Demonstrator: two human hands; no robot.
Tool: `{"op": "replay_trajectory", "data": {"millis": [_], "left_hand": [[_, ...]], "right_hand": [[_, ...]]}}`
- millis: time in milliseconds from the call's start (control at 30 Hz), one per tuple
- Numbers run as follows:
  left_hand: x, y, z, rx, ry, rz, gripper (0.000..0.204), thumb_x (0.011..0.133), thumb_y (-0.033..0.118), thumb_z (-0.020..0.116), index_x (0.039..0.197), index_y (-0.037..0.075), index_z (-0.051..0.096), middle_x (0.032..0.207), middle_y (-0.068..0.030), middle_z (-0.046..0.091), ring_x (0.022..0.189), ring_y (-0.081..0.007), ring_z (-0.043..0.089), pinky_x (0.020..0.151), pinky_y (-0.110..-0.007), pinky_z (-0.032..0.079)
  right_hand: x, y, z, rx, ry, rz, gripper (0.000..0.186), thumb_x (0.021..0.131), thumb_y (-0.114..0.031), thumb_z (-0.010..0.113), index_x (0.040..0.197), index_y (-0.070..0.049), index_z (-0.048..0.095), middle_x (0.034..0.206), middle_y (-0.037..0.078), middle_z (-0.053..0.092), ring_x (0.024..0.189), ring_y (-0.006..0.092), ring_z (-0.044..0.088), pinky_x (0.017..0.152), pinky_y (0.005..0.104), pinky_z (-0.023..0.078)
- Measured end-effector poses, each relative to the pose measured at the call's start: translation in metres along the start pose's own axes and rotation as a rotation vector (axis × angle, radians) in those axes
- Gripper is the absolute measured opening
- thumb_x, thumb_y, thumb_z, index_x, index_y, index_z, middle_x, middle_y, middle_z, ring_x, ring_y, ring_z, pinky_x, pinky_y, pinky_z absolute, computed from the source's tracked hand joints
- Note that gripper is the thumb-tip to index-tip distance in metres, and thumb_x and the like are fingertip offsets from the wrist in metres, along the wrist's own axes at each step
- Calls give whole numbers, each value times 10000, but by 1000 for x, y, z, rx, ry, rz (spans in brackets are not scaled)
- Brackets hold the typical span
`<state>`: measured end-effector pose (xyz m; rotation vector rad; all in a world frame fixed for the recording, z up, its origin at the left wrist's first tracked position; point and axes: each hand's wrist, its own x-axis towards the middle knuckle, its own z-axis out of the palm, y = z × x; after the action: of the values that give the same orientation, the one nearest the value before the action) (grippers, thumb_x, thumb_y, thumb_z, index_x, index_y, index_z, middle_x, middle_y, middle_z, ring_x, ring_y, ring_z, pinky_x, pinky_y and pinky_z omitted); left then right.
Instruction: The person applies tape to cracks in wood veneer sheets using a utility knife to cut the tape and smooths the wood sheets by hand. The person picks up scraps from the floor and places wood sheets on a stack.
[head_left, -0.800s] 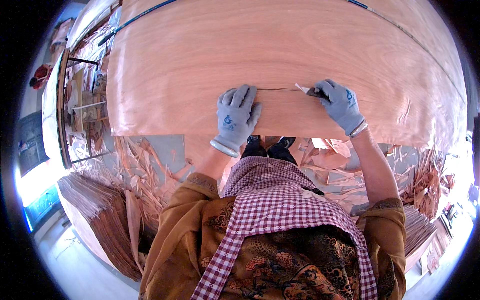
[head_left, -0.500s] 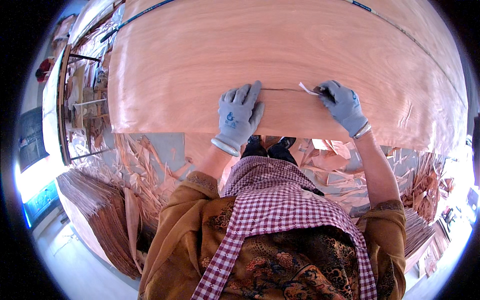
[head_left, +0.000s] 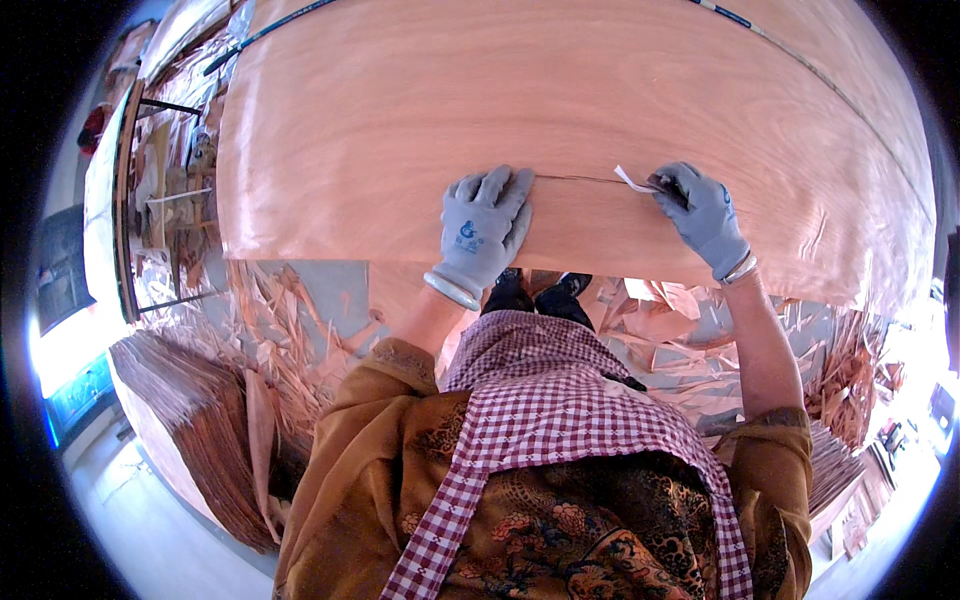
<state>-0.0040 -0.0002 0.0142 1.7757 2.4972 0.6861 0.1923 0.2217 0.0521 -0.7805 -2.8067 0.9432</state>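
Sheet (head_left: 560, 100): wide, wooden; both hands are over its near part.
Left hand (head_left: 482, 225): flat on the sheet, holding nothing I see; pressing should stop slips.
Right hand (head_left: 703, 220): pinches a dark bit (head_left: 659, 185); small, slow moves seem best.
Crack (head_left: 580, 178): thin, between the hands.
White strip (head_left: 630, 181): pokes out left of the pinch.

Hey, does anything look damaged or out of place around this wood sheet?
Yes. A dark line, apparently a split, runs across the wood sheet between the left hand and right hand, interrupting the smooth surface. A patch farther right looks puckered. Torn scraps also litter the floor untidily.
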Motion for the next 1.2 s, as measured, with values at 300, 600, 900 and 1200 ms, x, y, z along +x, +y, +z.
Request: {"op": "replay_trajectory", "data": {"millis": [300,600,900,1200], "left_hand": [[0,0,3,59,5,41,370,823,209,592,1192,206,603,1160,-67,552,1019,-300,504,890,-452,386],[5,4,4,103,-34,123,370,809,193,591,1179,174,605,1086,-30,571,981,-259,511,888,-444,387],[13,8,-4,126,-68,155,378,806,200,592,1183,172,604,1055,-32,570,958,-252,520,883,-436,391],[13,10,3,76,-81,164,384,805,209,592,1187,165,603,1075,-41,570,963,-250,538,887,-424,399]], "right_hand": [[0,-2,-1,-190,19,-83,223,775,-131,608,997,-120,589,943,86,620,830,304,617,703,397,495],[-2,9,4,-299,20,-127,260,753,-126,626,1011,-121,594,975,66,619,852,298,615,717,398,494],[-18,17,-9,-51,240,108,186,809,-136,632,981,-74,602,836,84,623,735,230,625,641,336,485],[-30,-24,-42,669,314,486,159,867,-234,662,848,-84,610,655,-56,540,497,10,384,433,182,277]]}}
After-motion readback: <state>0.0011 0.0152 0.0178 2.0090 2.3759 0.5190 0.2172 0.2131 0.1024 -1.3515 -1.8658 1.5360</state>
